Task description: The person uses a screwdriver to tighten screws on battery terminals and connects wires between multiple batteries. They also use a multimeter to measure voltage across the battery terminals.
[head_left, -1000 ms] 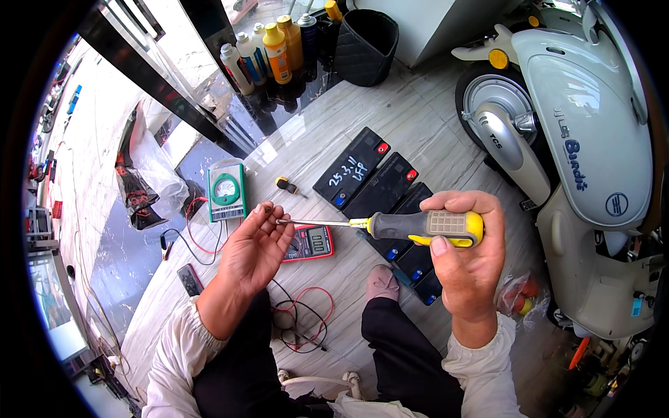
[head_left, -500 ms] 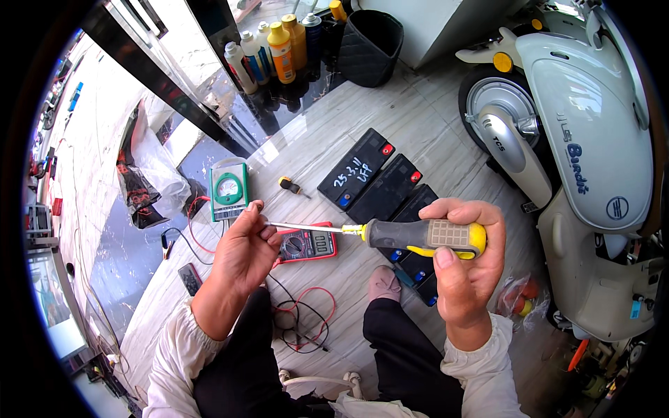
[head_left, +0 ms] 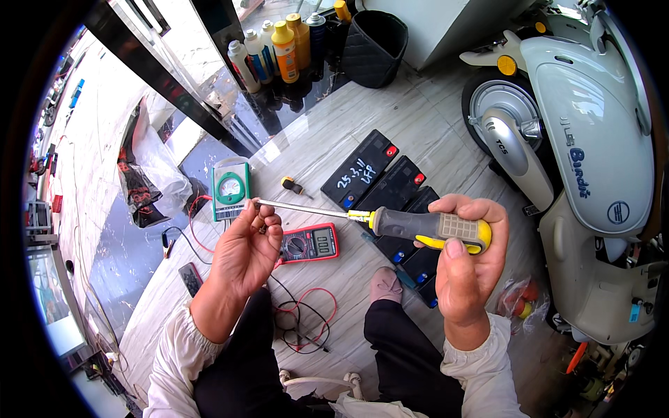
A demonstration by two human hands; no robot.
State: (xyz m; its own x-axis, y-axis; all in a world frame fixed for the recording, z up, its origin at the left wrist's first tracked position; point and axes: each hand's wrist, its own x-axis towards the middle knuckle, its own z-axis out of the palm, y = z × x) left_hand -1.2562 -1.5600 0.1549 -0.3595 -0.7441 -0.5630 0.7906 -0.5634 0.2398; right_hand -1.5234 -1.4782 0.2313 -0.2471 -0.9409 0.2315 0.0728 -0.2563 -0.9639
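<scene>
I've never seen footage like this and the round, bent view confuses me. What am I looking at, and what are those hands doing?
This is a wide fisheye camera worn on a person's head, looking down at their own hands, so straight lines curve. The right hand grips a screwdriver with a grey and yellow handle; the left hand pinches its metal tip. On the floor below lie black batteries, a red multimeter, a green meter and red and black leads. A white scooter stands on the right.

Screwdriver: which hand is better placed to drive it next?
Right. The right hand wraps the screwdriver handle, while the left hand only pinches the shaft tip.
</scene>
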